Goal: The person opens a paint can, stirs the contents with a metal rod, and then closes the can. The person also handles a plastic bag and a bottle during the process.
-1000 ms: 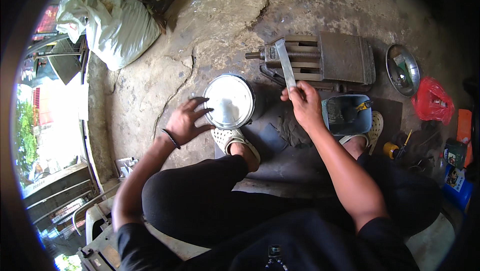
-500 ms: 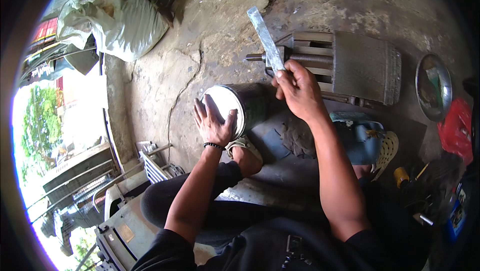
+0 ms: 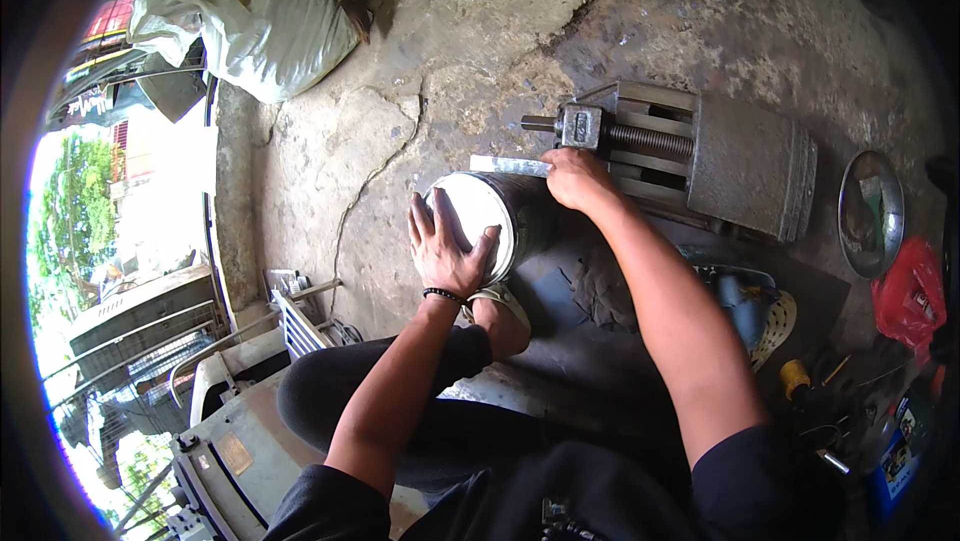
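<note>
While the left hand (image 3: 447, 256) rests with its fingers spread over the pale lid (image 3: 478, 203) of a dark round can (image 3: 538, 209), the right hand (image 3: 580, 179) is closed round 1 end of a flat metal bar (image 3: 508, 165). The can sits ahead of the person's left foot, its lid facing back toward them; the bar lies along the can's far edge, though contact between the 2 is unclear. Just beyond the right hand a heavy machine vise (image 3: 748, 166) sits on the cracked concrete floor (image 3: 490, 61), crowding that side. A light clog (image 3: 513, 309) is close to the can's near side, and a crumpled dark cloth (image 3: 603, 293) lies between the can and the right forearm. That forearm partly hides a blue tub (image 3: 745, 296). Farther right are a metal bowl (image 3: 870, 231), a red plastic bag (image 3: 910, 301) and a yellow spool-like object (image 3: 795, 377). At upper left slumps a bulging white sack (image 3: 268, 31).
</note>
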Tool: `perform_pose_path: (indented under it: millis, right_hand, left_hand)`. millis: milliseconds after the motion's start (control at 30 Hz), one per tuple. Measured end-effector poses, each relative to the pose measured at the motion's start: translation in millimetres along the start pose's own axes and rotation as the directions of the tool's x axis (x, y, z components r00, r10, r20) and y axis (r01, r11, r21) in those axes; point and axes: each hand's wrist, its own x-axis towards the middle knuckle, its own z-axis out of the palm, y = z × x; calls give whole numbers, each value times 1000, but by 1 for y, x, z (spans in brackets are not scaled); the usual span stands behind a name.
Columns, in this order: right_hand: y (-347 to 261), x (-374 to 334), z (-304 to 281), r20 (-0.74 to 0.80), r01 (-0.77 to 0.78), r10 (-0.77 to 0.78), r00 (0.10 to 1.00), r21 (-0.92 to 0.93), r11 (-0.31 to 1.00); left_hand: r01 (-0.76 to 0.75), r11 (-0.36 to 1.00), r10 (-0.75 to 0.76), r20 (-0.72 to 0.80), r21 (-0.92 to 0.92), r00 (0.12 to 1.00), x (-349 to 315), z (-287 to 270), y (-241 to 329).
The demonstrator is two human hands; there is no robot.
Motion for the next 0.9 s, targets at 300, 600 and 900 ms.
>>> perform_pose_path:
  millis: [300, 600, 900]
  right_hand:
    - [-32, -21, -25, 53, 135, -134, 990, -25, 990]
    - [-25, -51, -7, -145, 57, -31, 989, 180, 982]
    - [-18, -73, 34, -297, 49, 22, 955, 228, 972]
  left_hand:
    - [-16, 999, 13, -66, -41, 998, 0, 0, -1]
    - [11, 995, -19, -84, -97, 996, -3, 2, -4]
    - [26, 995, -25, 8, -93, 1000, -15, -15, 6]
